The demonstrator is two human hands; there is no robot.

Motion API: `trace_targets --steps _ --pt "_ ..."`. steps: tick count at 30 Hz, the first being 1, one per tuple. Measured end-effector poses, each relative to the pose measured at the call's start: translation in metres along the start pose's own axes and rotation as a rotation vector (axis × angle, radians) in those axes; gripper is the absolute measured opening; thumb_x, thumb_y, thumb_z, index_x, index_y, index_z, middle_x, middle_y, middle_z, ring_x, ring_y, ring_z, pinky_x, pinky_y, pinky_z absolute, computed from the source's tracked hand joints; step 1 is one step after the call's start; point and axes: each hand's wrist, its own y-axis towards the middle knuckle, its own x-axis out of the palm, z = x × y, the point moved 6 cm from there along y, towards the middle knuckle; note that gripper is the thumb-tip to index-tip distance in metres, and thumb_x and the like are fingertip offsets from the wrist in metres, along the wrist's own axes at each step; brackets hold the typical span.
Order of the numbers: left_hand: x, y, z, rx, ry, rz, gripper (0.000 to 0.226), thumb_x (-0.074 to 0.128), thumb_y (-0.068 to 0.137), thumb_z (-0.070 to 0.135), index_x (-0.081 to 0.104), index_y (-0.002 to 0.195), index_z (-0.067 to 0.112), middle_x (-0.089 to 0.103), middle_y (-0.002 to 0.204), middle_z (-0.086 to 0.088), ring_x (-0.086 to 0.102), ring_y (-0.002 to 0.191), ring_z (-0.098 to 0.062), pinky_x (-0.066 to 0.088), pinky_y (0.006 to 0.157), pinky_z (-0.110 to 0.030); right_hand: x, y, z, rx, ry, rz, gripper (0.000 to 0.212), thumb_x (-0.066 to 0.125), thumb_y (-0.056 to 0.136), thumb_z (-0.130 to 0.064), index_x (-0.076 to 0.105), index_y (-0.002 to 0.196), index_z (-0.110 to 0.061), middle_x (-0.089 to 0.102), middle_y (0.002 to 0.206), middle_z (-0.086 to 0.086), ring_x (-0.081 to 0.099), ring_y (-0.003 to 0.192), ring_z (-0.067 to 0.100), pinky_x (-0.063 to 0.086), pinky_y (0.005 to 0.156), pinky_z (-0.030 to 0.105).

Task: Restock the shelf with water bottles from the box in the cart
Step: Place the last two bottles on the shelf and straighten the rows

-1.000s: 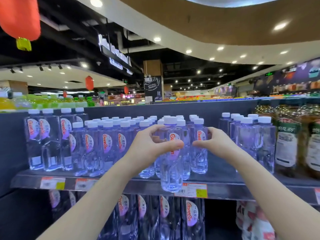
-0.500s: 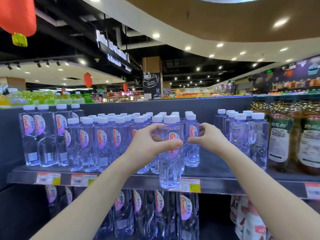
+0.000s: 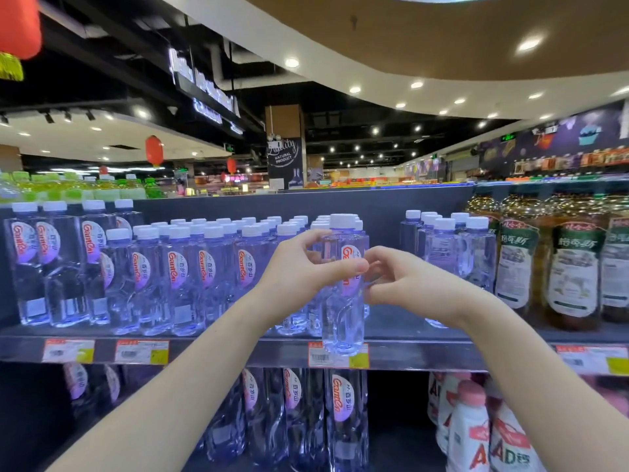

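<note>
A clear water bottle (image 3: pixel 343 315) with a white cap and a red-lettered oval label hangs upright in front of the shelf edge (image 3: pixel 408 359). My left hand (image 3: pixel 299 267) grips its upper body, thumb across the label. My right hand (image 3: pixel 398 277) touches the bottle's right side with curled fingers. Rows of the same water bottles (image 3: pixel 180 267) fill the shelf to the left. An empty gap on the shelf lies right of the held bottle, before a smaller group of bottles (image 3: pixel 446 247). The cart and box are out of view.
Brown tea bottles (image 3: pixel 571 267) stand at the shelf's right end. Larger water bottles (image 3: pixel 345 417) and white-and-red drink bottles (image 3: pixel 476 437) sit on the lower shelf. Price tags (image 3: pixel 141 352) line the shelf edge. Green bottles (image 3: pixel 68 189) top the back left.
My right hand has moved left from the bottles behind and now touches the held bottle. The view has shifted slightly; the bottle stays at about the same height in my left hand.
</note>
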Motion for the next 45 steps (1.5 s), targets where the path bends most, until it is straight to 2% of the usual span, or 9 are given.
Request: trace_targets --steps 2,4,8,12,20,27,31,38,45 --pt "0.007 0.003 0.001 -0.005 -0.008 0.006 0.051 0.090 0.076 0.038 0.068 0.122 0.034 0.081 0.094 0.008 0.075 0.090 -0.002 0.058 0.085 -0.027 0.006 -0.009 -0.005 -0.014 0.049 -0.034 0.037 0.078 0.083 -0.031 0.061 0.116 -0.034 0.071 0.116 -0.006 0.069 0.100 0.014 0.053 0.096 0.037" --pt "0.013 0.004 0.002 -0.003 -0.019 0.009 0.061 0.090 0.076 0.040 0.065 0.130 0.030 0.081 0.100 0.004 0.076 0.096 -0.007 0.058 0.091 -0.034 0.007 -0.009 -0.004 -0.036 0.076 0.088 0.040 0.081 0.079 -0.046 0.061 0.111 -0.032 0.070 0.102 -0.007 0.067 0.085 0.010 0.054 0.082 0.030" --pt "0.020 0.000 0.010 0.013 0.076 0.026 0.035 0.083 0.084 0.041 0.071 0.116 0.032 0.081 0.091 0.006 0.076 0.087 -0.007 0.056 0.080 -0.027 0.010 -0.007 0.005 -0.060 0.167 0.239 0.048 0.081 0.071 -0.059 0.064 0.103 -0.028 0.072 0.099 0.013 0.063 0.077 0.021 0.056 0.080 0.056" --pt "0.012 -0.011 0.020 0.126 0.603 0.155 0.063 0.058 0.083 0.080 0.061 0.130 0.038 0.074 0.102 0.017 0.067 0.101 -0.007 0.056 0.085 -0.038 0.003 -0.010 0.009 -0.119 0.214 0.248 0.038 0.084 0.075 -0.051 0.068 0.105 -0.034 0.075 0.088 -0.004 0.066 0.075 0.014 0.056 0.076 0.038" --pt "0.003 -0.029 0.017 0.311 1.102 0.317 0.072 0.041 0.093 0.058 0.057 0.143 0.010 0.058 0.145 -0.011 0.053 0.129 -0.031 0.048 0.104 -0.044 -0.008 0.013 0.032 -0.037 0.194 0.320 0.033 0.086 0.082 -0.034 0.068 0.110 -0.032 0.078 0.091 -0.003 0.075 0.085 0.009 0.055 0.082 0.032" --pt "-0.009 -0.023 -0.006 0.239 1.097 0.340 0.071 0.039 0.092 0.052 0.056 0.144 0.007 0.058 0.144 -0.012 0.052 0.131 -0.033 0.044 0.109 -0.046 -0.001 0.036 0.045 0.000 0.194 0.351 0.035 0.086 0.080 -0.034 0.068 0.110 -0.028 0.076 0.096 -0.002 0.073 0.092 0.016 0.058 0.083 0.036" --pt "-0.020 -0.012 -0.010 0.273 1.165 0.366 0.063 0.059 0.093 0.047 0.058 0.141 0.007 0.056 0.142 -0.016 0.049 0.132 -0.036 0.043 0.110 -0.048 0.007 0.041 0.055 0.044 0.167 0.347 0.049 0.087 0.075 -0.044 0.068 0.116 -0.028 0.073 0.102 0.000 0.071 0.096 0.019 0.058 0.089 0.041" --pt "-0.027 0.024 -0.009 0.220 1.279 0.173 0.085 0.053 0.089 0.076 0.041 0.154 0.022 0.014 0.168 -0.012 0.009 0.154 -0.034 0.009 0.127 -0.049 0.007 0.041 0.058 0.063 0.123 0.359 0.072 0.086 0.068 -0.055 0.063 0.129 -0.025 0.071 0.110 -0.002 0.069 0.100 0.017 0.057 0.091 0.041" --pt "-0.029 0.037 -0.013 0.245 1.296 0.142 0.072 0.052 0.089 0.078 0.062 0.137 0.026 0.014 0.171 -0.008 0.009 0.154 -0.032 0.001 0.125 -0.049 0.007 0.036 0.053 0.056 0.095 0.375 0.048 0.086 0.079 -0.044 0.066 0.120 -0.027 0.073 0.100 -0.005 0.070 0.094 0.015 0.057 0.084 0.035"
